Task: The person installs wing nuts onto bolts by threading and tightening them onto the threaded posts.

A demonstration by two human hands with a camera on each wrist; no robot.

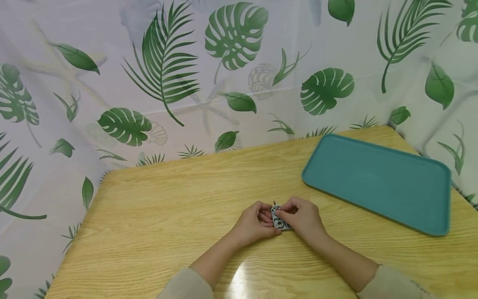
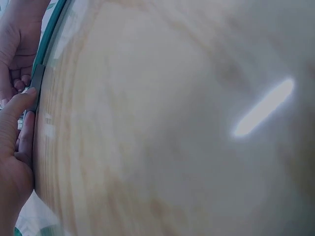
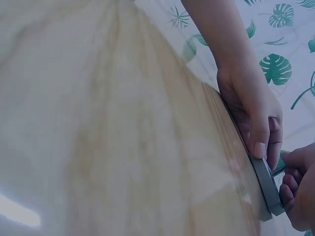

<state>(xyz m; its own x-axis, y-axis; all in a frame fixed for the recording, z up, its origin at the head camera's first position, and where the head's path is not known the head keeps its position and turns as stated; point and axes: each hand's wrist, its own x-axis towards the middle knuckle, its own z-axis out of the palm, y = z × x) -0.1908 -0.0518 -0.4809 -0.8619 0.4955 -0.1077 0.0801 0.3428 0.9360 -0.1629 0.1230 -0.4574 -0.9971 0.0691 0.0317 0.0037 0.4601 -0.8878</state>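
A small grey metal block (image 1: 280, 224) with a round hole and raised details lies low at the table, between the two hands. My left hand (image 1: 251, 224) holds it from the left, the thumb along its near edge and the other fingers bent behind it. In the right wrist view the block (image 3: 266, 184) appears edge-on as a flat slab. My right hand (image 1: 308, 220) is over its right side, thumb and fingertips pinched together. A thin dark rod (image 3: 279, 170) runs from those fingers toward the block; the fingers hide its far end.
A teal rectangular tray (image 1: 377, 182) with a raised rim rests at the right rear of the wood-grain table (image 1: 168, 207). Behind the table hangs a white cloth (image 1: 186, 137) printed with green leaves. Light glares off the tabletop near the front.
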